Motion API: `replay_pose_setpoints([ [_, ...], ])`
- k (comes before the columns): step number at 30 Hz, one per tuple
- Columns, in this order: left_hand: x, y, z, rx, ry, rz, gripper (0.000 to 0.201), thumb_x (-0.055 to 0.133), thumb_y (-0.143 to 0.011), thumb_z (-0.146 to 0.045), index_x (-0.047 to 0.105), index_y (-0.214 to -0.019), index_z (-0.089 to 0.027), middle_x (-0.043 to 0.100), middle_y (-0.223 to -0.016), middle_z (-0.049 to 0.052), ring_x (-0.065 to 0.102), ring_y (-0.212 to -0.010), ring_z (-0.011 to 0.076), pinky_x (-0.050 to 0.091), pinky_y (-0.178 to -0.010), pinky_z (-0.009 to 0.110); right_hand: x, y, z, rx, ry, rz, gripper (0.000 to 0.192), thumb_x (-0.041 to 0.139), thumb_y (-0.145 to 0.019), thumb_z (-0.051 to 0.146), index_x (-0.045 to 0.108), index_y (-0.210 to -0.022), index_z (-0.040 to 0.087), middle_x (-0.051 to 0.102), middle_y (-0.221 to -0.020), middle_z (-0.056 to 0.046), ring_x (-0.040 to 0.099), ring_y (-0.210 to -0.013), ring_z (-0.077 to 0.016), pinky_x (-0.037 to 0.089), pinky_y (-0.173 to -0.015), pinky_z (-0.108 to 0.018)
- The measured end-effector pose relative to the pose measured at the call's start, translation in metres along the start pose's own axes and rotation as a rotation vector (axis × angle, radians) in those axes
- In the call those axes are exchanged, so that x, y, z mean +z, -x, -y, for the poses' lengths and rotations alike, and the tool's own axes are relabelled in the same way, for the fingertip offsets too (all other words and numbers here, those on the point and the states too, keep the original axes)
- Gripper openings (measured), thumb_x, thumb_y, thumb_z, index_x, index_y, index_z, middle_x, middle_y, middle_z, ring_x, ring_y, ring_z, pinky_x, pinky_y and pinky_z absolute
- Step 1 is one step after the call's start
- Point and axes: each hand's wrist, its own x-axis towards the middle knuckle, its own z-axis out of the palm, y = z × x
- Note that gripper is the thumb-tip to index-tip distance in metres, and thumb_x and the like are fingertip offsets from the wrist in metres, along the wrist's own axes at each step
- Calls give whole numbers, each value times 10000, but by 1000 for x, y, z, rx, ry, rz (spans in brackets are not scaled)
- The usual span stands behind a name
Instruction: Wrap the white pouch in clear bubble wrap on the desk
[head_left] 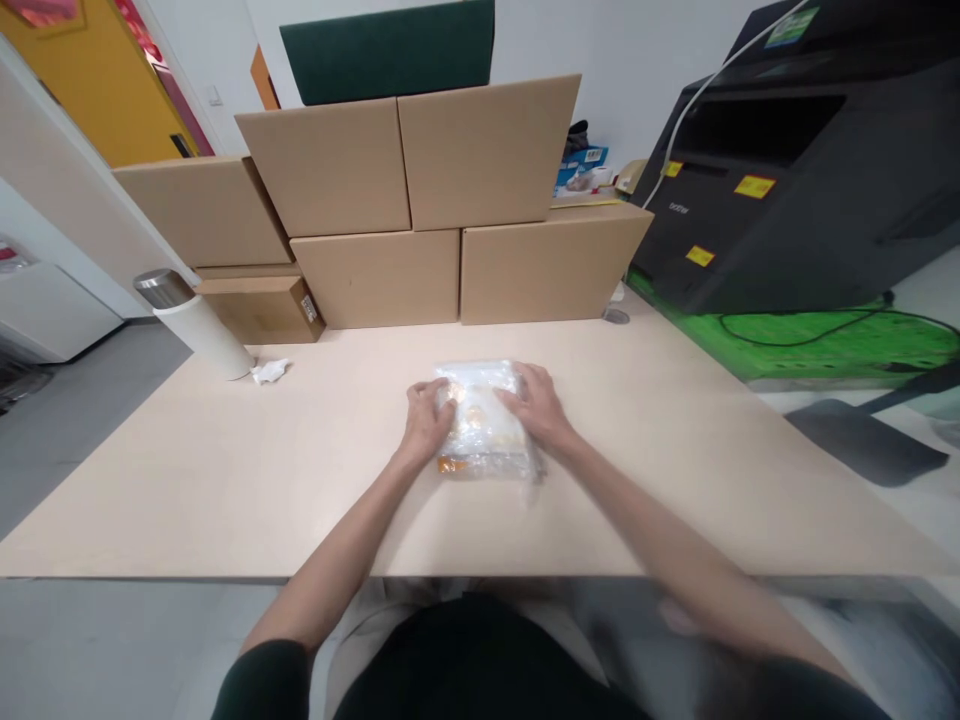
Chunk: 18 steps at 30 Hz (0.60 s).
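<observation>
A clear plastic bag (480, 425) with pale and orange contents lies on the light wooden table (225, 480), near the middle. My left hand (425, 420) grips its left edge with the fingers curled over the plastic. My right hand (536, 405) presses on its right side, fingers spread over the top. Both forearms reach in from the near edge of the table.
Stacked cardboard boxes (420, 200) line the far edge of the table. A white tumbler with a metal lid (193, 322) stands at the far left beside a crumpled white scrap (270, 371). A large black printer (810, 150) sits on a green surface at the right.
</observation>
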Motion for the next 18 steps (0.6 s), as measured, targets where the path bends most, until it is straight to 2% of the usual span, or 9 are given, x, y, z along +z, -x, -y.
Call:
replay_pose_setpoints([
  [2, -12, 1, 1, 93, -203, 98, 613, 628, -840, -529, 546, -1376, -242, 244, -1572, 176, 384, -1382, 412, 333, -1098, 604, -13, 3, -8, -36, 107, 150, 782, 606, -772, 641, 478, -1429, 236, 407, -1511, -135, 330, -1409, -343, 276, -1159, -510],
  [4, -25, 0, 2, 140, -346, 250, 847, 681, -754, -650, 443, -1472, -271, 86, -1652, 160, 153, -1477, 482, 214, -1124, 682, -25, 5, -14, -10, 198, 307, 918, 624, -740, 685, 366, -1519, 275, 286, -1609, -102, 232, -1470, -366, 225, -1177, -540],
  [7, -38, -5, 4, 168, -459, 468, 1180, 742, -607, -748, 237, -1570, -290, -54, -1667, 154, -26, -1499, 481, 116, -1143, 693, -35, 5, -18, 54, 301, 495, 1099, 636, -684, 750, 227, -1583, 267, 131, -1665, -97, 99, -1514, -392, 146, -1198, -563],
  [9, -41, -7, 4, 197, -507, 510, 1274, 765, -550, -762, 194, -1581, -279, -71, -1662, 161, -67, -1499, 466, 68, -1161, 669, -36, 4, -21, 85, 337, 556, 1165, 634, -663, 775, 186, -1594, 237, 75, -1671, -108, 46, -1519, -403, 108, -1206, -565],
  [12, -41, -9, 3, 263, -548, 479, 1279, 773, -522, -769, 244, -1568, -258, -9, -1665, 161, -66, -1501, 455, 15, -1174, 647, -31, 3, -27, 75, 358, 554, 1223, 649, -638, 782, 153, -1599, 209, 69, -1668, -130, 41, -1519, -409, 111, -1208, -562],
  [15, -39, -10, 4, 326, -563, 475, 1245, 764, -551, -758, 247, -1566, -255, 96, -1665, 138, -27, -1514, 424, -24, -1190, 616, -24, 4, -38, 25, 357, 489, 1231, 665, -626, 773, 149, -1595, 215, 123, -1659, -144, 91, -1516, -402, 146, -1200, -557],
  [18, -37, -10, 6, 346, -562, 497, 1220, 748, -591, -744, 218, -1573, -251, 139, -1661, 128, 5, -1522, 403, -36, -1198, 598, -18, 6, -47, -9, 346, 413, 1228, 686, -613, 762, 148, -1588, 244, 186, -1643, -142, 154, -1505, -387, 167, -1188, -557],
])
